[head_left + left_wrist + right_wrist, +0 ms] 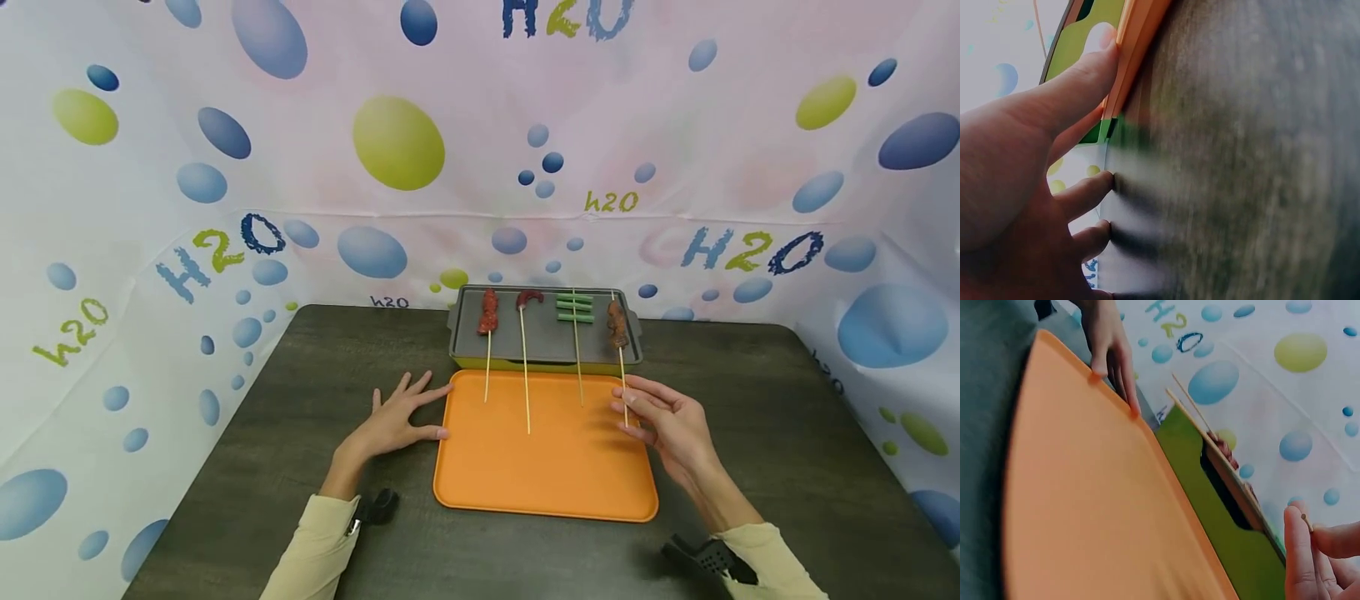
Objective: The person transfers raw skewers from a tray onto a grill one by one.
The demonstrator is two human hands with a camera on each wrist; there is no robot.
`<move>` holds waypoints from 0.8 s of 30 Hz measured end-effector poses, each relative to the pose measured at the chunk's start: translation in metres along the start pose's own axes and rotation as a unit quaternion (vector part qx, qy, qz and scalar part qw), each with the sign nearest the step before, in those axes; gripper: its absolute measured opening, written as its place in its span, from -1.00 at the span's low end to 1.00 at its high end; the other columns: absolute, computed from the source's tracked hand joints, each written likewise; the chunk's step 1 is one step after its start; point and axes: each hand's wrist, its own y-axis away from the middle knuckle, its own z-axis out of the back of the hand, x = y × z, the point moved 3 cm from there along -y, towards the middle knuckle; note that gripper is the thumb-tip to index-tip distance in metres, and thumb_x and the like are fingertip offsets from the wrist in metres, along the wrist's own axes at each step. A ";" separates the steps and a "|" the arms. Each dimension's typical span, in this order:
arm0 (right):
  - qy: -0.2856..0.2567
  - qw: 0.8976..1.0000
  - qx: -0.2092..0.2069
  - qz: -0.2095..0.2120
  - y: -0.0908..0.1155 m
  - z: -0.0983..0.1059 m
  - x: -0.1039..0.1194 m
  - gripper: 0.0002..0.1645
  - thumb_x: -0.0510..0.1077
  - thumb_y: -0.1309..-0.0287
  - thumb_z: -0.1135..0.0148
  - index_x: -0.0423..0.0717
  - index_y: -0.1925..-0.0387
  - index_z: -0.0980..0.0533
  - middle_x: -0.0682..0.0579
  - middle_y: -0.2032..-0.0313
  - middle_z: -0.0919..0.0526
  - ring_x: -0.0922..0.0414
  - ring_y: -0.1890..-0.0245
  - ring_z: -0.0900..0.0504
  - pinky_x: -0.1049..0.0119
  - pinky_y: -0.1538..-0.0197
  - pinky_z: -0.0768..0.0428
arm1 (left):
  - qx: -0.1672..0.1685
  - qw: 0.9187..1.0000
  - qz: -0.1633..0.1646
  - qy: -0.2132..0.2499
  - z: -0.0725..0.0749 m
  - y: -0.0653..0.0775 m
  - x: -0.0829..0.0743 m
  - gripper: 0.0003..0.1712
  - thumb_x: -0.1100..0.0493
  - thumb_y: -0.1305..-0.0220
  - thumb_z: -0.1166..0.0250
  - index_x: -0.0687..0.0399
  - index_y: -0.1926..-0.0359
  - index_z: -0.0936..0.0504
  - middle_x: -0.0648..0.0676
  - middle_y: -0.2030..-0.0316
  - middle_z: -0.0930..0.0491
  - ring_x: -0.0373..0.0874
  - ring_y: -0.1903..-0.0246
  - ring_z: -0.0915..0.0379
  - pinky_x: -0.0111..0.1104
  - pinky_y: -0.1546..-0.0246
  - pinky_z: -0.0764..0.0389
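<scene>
My right hand (pixel 671 421) pinches the lower end of the bamboo stick of a brown meat skewer (pixel 617 325), between thumb and fingers. The meat end lies over the right side of a grey grill pan (pixel 540 343). In the right wrist view the stick's tip (pixel 1304 517) pokes out from the pinch. Fingers spread, my left hand (pixel 386 427) rests on the table, with thumb and a fingertip at the left rim of an orange tray (pixel 547 479). The left wrist view shows the thumb (pixel 1101 44) against the tray's outer side.
Three more skewers lie across the grill pan, handles reaching over the tray: red meat (pixel 488 314), a curled dark-red piece (pixel 528 297) and several green sticks (pixel 574 307). The pan has a green side (pixel 1191 462). A dark wooden table (pixel 360 350) meets a patterned curtain (pixel 480 183) behind.
</scene>
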 end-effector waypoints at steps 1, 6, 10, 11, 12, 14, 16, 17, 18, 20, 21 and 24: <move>0.000 1.000 -0.003 -0.006 -0.004 0.000 0.000 -0.28 -0.21 -0.35 -0.36 -0.36 -0.43 -0.33 0.04 0.09 -0.80 0.15 0.13 -0.80 0.24 0.11 -0.71 | 0.001 1.000 0.001 0.001 -0.001 0.001 0.001 -0.08 -0.20 -0.27 -0.44 -0.17 -0.57 -0.31 0.29 -0.59 0.03 0.43 -0.55 0.43 0.57 -0.22 0.49; -0.008 1.000 -0.009 -0.023 -0.020 0.003 0.003 -0.25 -0.23 -0.36 -0.35 -0.36 -0.46 -0.29 0.05 0.13 -0.81 0.17 0.15 -0.80 0.27 0.11 -0.72 | 0.001 1.000 -0.003 0.008 -0.003 0.002 0.001 -0.09 -0.18 -0.27 -0.44 -0.15 -0.56 -0.32 0.30 -0.59 0.04 0.43 -0.55 0.43 0.57 -0.21 0.50; -0.017 1.000 -0.010 -0.024 -0.026 0.006 0.004 -0.26 -0.25 -0.35 -0.35 -0.35 -0.46 -0.31 0.06 0.17 -0.81 0.17 0.16 -0.80 0.28 0.12 -0.71 | -0.003 1.000 -0.010 0.007 -0.003 -0.001 0.000 -0.09 -0.20 -0.27 -0.44 -0.16 -0.56 -0.32 0.30 -0.59 0.03 0.44 -0.55 0.42 0.57 -0.21 0.49; -0.017 0.999 -0.010 -0.025 -0.027 0.006 0.004 -0.26 -0.26 -0.35 -0.35 -0.35 -0.46 -0.31 0.05 0.17 -0.81 0.17 0.15 -0.80 0.28 0.12 -0.71 | -0.002 1.000 -0.009 0.006 -0.003 -0.001 -0.001 -0.09 -0.20 -0.27 -0.44 -0.16 -0.56 -0.33 0.30 -0.59 0.03 0.44 -0.55 0.42 0.57 -0.21 0.49; -0.017 0.999 -0.008 -0.027 -0.027 0.006 0.004 -0.26 -0.26 -0.35 -0.35 -0.36 -0.46 -0.30 0.05 0.16 -0.81 0.16 0.15 -0.80 0.27 0.11 -0.71 | -0.001 1.000 -0.009 0.004 -0.003 -0.001 -0.001 -0.09 -0.21 -0.27 -0.44 -0.17 -0.56 -0.33 0.30 -0.59 0.03 0.44 -0.55 0.42 0.58 -0.21 0.49; -0.012 0.999 -0.003 -0.031 -0.027 0.007 0.003 -0.24 -0.26 -0.35 -0.34 -0.37 -0.47 -0.27 0.05 0.15 -0.81 0.15 0.13 -0.80 0.26 0.10 -0.71 | 0.000 1.000 -0.006 0.000 -0.003 0.000 -0.001 -0.09 -0.20 -0.27 -0.44 -0.17 -0.56 -0.33 0.30 -0.59 0.03 0.44 -0.55 0.42 0.58 -0.20 0.48; -0.004 0.999 0.006 -0.033 -0.027 0.006 0.001 -0.22 -0.24 -0.36 -0.34 -0.38 -0.49 -0.25 0.03 0.12 -0.80 0.14 0.11 -0.79 0.25 0.07 -0.71 | -0.002 1.000 -0.004 -0.002 -0.001 0.002 0.000 -0.09 -0.20 -0.26 -0.45 -0.16 -0.55 -0.34 0.30 -0.59 0.02 0.45 -0.54 0.41 0.59 -0.20 0.48; 0.004 0.999 0.007 -0.033 -0.027 0.007 0.001 -0.22 -0.23 -0.37 -0.34 -0.37 -0.49 -0.24 0.03 0.10 -0.80 0.13 0.10 -0.79 0.25 0.07 -0.71 | -0.004 1.000 -0.005 -0.003 -0.001 0.003 0.001 -0.09 -0.19 -0.26 -0.45 -0.16 -0.55 -0.34 0.31 -0.58 0.02 0.45 -0.54 0.41 0.59 -0.20 0.48; 0.011 0.999 0.009 -0.031 -0.027 0.007 0.001 -0.22 -0.21 -0.38 -0.33 -0.37 -0.49 -0.24 0.04 0.09 -0.80 0.13 0.09 -0.79 0.25 0.07 -0.71 | -0.006 1.000 -0.005 -0.003 0.000 0.003 0.001 -0.09 -0.19 -0.26 -0.45 -0.15 -0.55 -0.34 0.31 -0.58 0.01 0.45 -0.54 0.40 0.59 -0.20 0.47; 0.025 0.999 0.007 -0.025 -0.025 0.010 0.001 -0.23 -0.16 -0.41 -0.31 -0.37 -0.49 -0.24 0.05 0.08 -0.80 0.13 0.09 -0.79 0.24 0.06 -0.71 | -0.008 1.000 -0.007 0.000 0.001 0.004 0.002 -0.09 -0.19 -0.26 -0.45 -0.14 -0.56 -0.34 0.31 -0.58 0.01 0.46 -0.54 0.40 0.59 -0.20 0.47; 0.034 0.999 0.006 -0.019 -0.023 0.011 0.001 -0.23 -0.13 -0.42 -0.30 -0.37 -0.49 -0.24 0.06 0.08 -0.79 0.13 0.08 -0.78 0.24 0.06 -0.71 | -0.010 1.000 -0.008 0.003 0.001 0.004 0.002 -0.08 -0.19 -0.26 -0.45 -0.14 -0.56 -0.32 0.31 -0.58 0.01 0.46 -0.54 0.39 0.59 -0.19 0.47; 0.075 0.997 0.001 0.015 -0.019 0.018 0.002 -0.23 -0.05 -0.47 -0.23 -0.39 -0.48 -0.23 0.10 0.06 -0.78 0.16 0.07 -0.78 0.21 0.04 -0.71 | -0.017 1.000 -0.005 0.016 0.004 0.007 0.005 -0.10 -0.16 -0.32 -0.40 -0.10 -0.58 -0.28 0.31 -0.58 0.00 0.45 -0.54 0.38 0.58 -0.20 0.47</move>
